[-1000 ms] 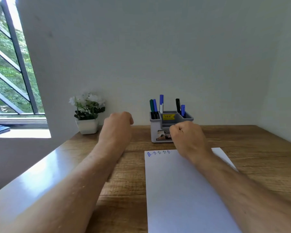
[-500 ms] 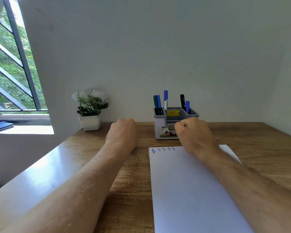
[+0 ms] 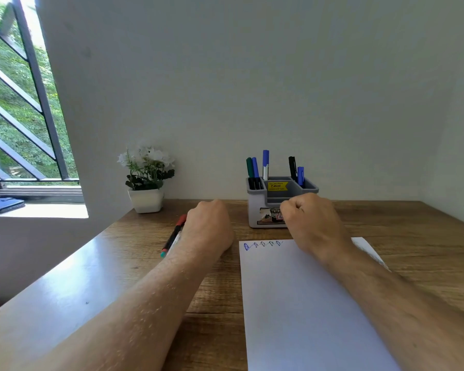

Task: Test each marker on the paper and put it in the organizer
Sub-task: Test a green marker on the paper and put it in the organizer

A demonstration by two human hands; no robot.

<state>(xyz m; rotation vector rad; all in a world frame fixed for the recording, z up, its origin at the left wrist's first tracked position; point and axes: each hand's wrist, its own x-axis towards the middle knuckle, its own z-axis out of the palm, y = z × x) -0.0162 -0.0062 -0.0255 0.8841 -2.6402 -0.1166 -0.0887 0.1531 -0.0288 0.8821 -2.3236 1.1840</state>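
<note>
Organizer (image 3: 257,210) with five markers stands at the desk's (image 3: 413,236) far edge. Paper (image 3: 292,303) lies before it. Left hand (image 3: 208,226), curled, touches a red-capped marker (image 3: 173,235); right hand (image 3: 312,223) is fisted, holding nothing visible.

The left hand (image 3: 208,226) covers part of the red-capped marker (image 3: 173,235), the right hand (image 3: 312,223) masks the organizer's (image 3: 257,207) front corner, and the paper (image 3: 306,303) runs off the bottom edge.

Grey-and-white organizer (image 3: 257,210) w/ yellow price sticker (image 3: 277,186). Green, blue, black markers (image 3: 265,163) inside. Red-capped black marker (image 3: 174,235), teal end. White paper (image 3: 300,303) w/ blue scribbles (image 3: 262,244). Brown wood-grain table (image 3: 426,242). White pot (image 3: 146,200), white flowers.
</note>
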